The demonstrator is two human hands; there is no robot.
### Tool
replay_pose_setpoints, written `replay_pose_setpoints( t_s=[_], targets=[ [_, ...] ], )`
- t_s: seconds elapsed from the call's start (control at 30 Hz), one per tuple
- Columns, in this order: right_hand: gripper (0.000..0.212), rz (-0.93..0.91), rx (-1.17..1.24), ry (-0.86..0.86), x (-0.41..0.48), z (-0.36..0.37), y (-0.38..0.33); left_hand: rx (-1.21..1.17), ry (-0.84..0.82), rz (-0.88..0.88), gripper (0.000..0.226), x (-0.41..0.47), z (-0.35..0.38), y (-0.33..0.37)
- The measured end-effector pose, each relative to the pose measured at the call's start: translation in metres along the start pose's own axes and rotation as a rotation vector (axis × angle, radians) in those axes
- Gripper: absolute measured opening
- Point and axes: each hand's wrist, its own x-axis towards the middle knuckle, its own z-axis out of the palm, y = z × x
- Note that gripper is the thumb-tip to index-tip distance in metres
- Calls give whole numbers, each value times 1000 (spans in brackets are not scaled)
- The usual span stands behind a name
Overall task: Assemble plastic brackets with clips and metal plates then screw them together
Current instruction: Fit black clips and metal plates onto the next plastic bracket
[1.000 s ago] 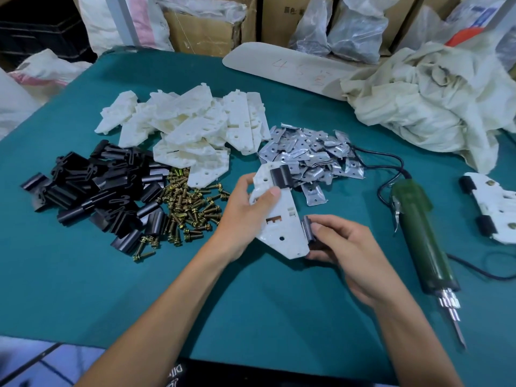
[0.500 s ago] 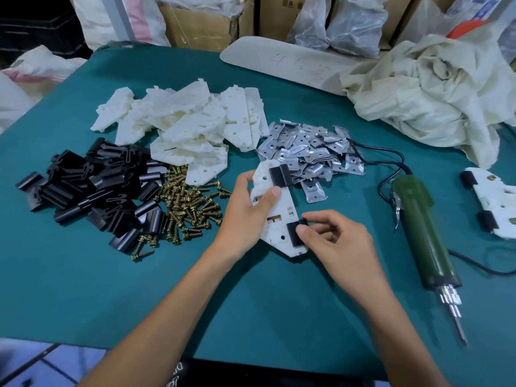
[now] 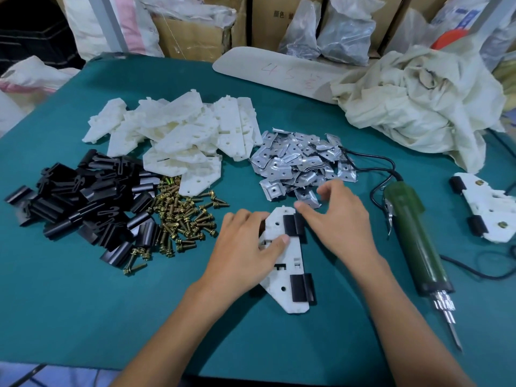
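1. Bracket (image 3: 282, 261), white, two black clips (image 3: 301, 287) fitted; centre of green table (image 3: 83, 303).
2. Left hand (image 3: 245, 247): grips the bracket's left edge, thumb on top.
3. Right hand (image 3: 337, 219): fingers spread, holding nothing, 1 o'clock of bracket.
4. Screwdriver (image 3: 416, 241): 3 o'clock.
5. Screws (image 3: 181, 219): 10 o'clock.
6. Metal plates (image 3: 301, 160): 12 o'clock.
7. Spare brackets (image 3: 181, 135): 11 o'clock.
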Motion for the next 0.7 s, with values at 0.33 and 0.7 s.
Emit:
replay_pose_setpoints(
  t_s=[0.33,0.7],
  targets=[
    [41,-105,44,-116,-5,-26,15,-32,-23,76,59,-4,-21,-4],
    [44,-491,277,-265,-29,-45,-14,149,-131,394,61,18,-66,12]
  ],
)
